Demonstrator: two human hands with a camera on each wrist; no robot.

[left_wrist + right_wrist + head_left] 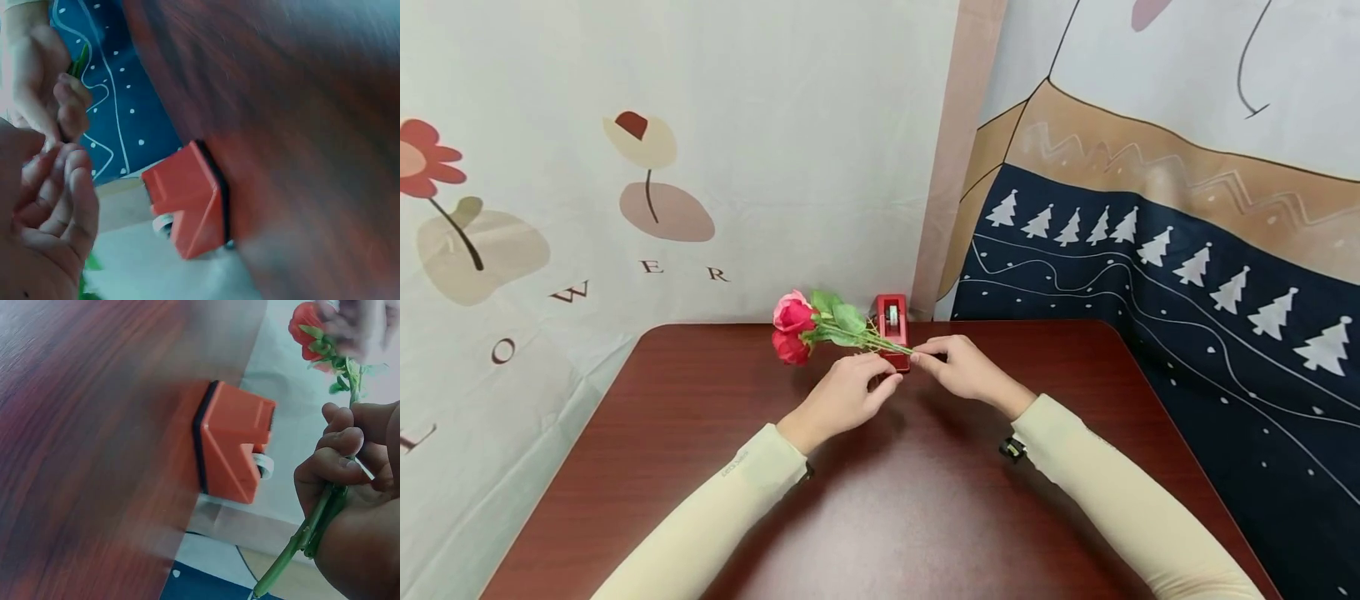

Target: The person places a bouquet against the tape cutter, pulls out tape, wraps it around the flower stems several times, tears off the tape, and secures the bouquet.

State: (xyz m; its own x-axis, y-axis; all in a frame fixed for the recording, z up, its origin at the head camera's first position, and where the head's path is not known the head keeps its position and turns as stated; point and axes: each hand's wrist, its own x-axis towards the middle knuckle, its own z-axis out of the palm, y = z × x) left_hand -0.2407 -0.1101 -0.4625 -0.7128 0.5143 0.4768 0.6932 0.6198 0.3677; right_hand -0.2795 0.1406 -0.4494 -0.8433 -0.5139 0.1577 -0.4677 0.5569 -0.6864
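Observation:
My right hand [966, 367] grips the green stems [294, 556] of a bunch of artificial roses [793, 315]. Their pink and red blooms point left, with green leaves [848, 318] below the heads. Curled fingers wrap the stems in the right wrist view. My left hand [850, 387] is just below the stems, thumb and index tips close together near the right hand. Whether it pinches anything thin is too unclear to see. Behind the stems, a red tape dispenser [231, 437] stands on the table, partly covered by them in the head view; its roll [892, 318] is visible.
The dark red wooden table [865, 517] ends at its back edge just behind the dispenser. A pale flower-printed cloth [805, 167] hangs behind it. Navy cloth with white trees [1075, 275] hangs along the right side.

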